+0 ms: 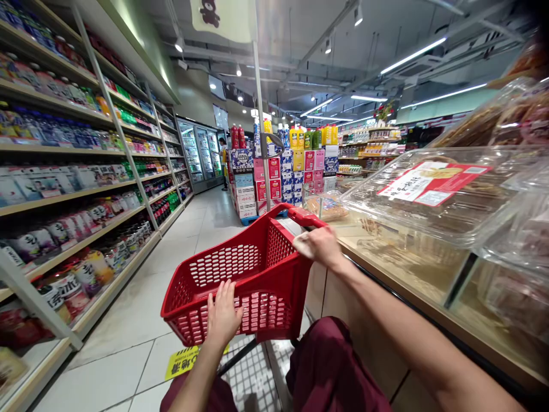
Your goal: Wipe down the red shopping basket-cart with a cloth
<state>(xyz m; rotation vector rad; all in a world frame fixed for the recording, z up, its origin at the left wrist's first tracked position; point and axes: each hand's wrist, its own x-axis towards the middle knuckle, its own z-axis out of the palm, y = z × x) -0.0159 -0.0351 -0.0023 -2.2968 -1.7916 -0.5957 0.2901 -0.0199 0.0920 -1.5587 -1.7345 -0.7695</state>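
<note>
A red plastic shopping cart (257, 280) with a perforated basket stands right in front of me; I see nothing lying in it. My left hand (223, 315) rests on the near side of the basket, its fingers stretched out flat over the rim. At the cart's red handle (306, 216), my right hand (323, 246) is closed round a crumpled white cloth (303, 245), which could be a tissue. Its knuckles lie against the handle end; the palm is hidden.
Drink shelves (72, 194) line the left side. Stacked drink cartons (268, 180) stand ahead around a pole. On the right a counter (412, 320) holds clear plastic food boxes (429, 189). A yellow floor sign (182, 363) lies beneath the cart. A person (223, 160) stands by the far fridges.
</note>
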